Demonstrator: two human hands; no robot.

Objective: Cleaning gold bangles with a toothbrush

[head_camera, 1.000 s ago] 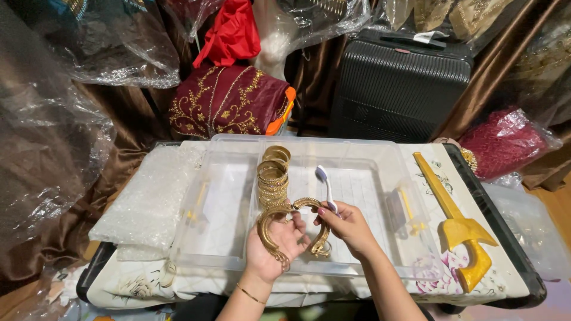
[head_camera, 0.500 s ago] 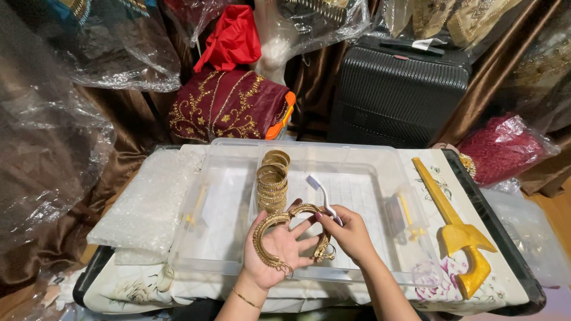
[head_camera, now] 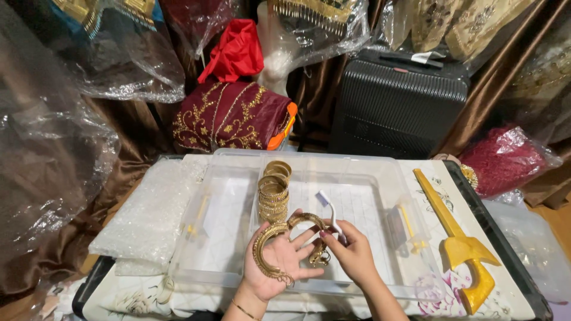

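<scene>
My left hand (head_camera: 281, 258) is palm up over the clear plastic bin (head_camera: 369, 163), with a large ornate gold bangle (head_camera: 269, 242) lying across the palm and fingers. My right hand (head_camera: 355, 252) holds a white toothbrush (head_camera: 329, 211) by its handle, bristle end pointing up and away, close to the bangle. A smaller gold piece (head_camera: 321, 257) hangs between the two hands. A stack of gold bangles (head_camera: 274, 191) stands inside the bin just beyond my left hand.
A yellow toy sword (head_camera: 455, 238) lies on the tray at right. Bubble wrap (head_camera: 148, 214) sits at left. Behind the bin stand a black suitcase (head_camera: 398, 107), a maroon embroidered bundle (head_camera: 232, 122), red cloth (head_camera: 237, 52) and plastic-wrapped fabrics.
My left palm has opened more under the bangle, and the toothbrush in my right hand has tilted and shifted slightly toward the bangle.
</scene>
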